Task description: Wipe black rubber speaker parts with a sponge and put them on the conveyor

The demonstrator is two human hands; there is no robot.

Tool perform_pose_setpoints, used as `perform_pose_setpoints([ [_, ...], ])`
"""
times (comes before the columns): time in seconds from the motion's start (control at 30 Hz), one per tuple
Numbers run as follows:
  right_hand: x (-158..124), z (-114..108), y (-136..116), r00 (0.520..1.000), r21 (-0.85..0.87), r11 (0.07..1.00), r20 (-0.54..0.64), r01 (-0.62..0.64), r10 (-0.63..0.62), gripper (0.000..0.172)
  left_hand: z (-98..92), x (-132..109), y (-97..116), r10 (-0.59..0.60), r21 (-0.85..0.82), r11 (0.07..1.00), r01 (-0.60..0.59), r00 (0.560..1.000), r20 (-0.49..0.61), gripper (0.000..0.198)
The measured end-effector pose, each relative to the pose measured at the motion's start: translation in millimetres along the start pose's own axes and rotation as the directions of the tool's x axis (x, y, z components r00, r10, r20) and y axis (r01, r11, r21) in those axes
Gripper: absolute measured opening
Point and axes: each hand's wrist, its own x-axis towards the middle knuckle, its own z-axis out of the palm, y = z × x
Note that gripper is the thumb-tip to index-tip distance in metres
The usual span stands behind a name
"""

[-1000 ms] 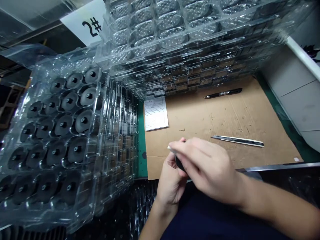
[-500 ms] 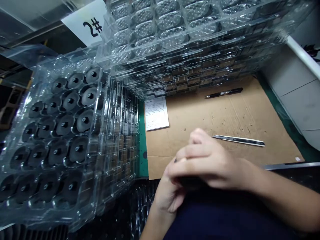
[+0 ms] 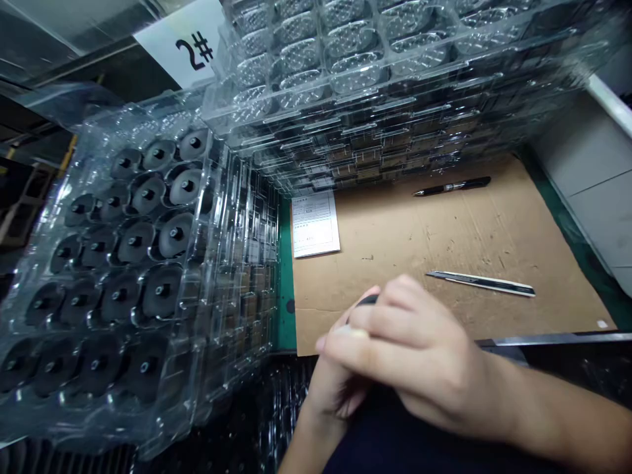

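My left hand (image 3: 332,382) is closed around a small dark rounded part (image 3: 368,300), of which only an edge shows above the fingers. Over it, my right hand (image 3: 412,342) has its fingers curled and pressed against the same part, hiding most of it. Both hands are together in front of my body, above the near edge of a cardboard sheet (image 3: 385,263). A slim utility knife (image 3: 481,283) with a white and black handle lies on the cardboard to the right of my hands.
At left, a stack of clear plastic trays (image 3: 232,276) carries dark rounded parts with central stubs (image 3: 175,234) in its top pockets. More clear trays (image 3: 355,99) are stacked across the back. A black pen (image 3: 451,187) and a printed paper slip (image 3: 316,224) lie on the cardboard.
My right-hand fingers have shifted lower over my left hand, and a dark edge of the held part now shows above them. The whole view has shifted slightly.
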Motion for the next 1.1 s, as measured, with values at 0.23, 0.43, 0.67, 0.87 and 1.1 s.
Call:
perform_pose_setpoints([
  [0.23, -19, 11, 59, 0.842, 0.009, 0.842, -0.018, -0.540, 0.540, 0.023, -2.6, 1, 6, 0.057, -0.112, 0.993, -0.041, 0.987, 0.148, 0.061],
  [0.43, -88, 58, 73, 0.816, 0.026, 0.818, 0.105, -0.574, 0.569, 0.023, -4.9, 10, 9, 0.117, -0.216, 0.973, -0.087, 0.985, 0.131, 0.058],
  [0.67, -45, 24, 45, 0.789, 0.104, 0.792, -0.073, -0.602, 0.609, 0.023, -2.5, 13, 2, 0.142, -0.197, 0.973, -0.124, 0.986, 0.084, 0.050],
  [0.87, -2, 12, -2, 0.944, 0.215, 0.923, -0.010, -0.319, 0.329, 0.026, -0.5, 10, -4, 0.221, -0.040, 0.975, -0.220, 0.975, 0.031, 0.046],
  [1.1, 3, 18, -4, 0.934, 0.186, 0.943, -0.180, -0.276, 0.309, 0.023, 3.6, 8, 0, 0.426, 0.068, 0.903, -0.424, 0.904, -0.026, 0.046],
])
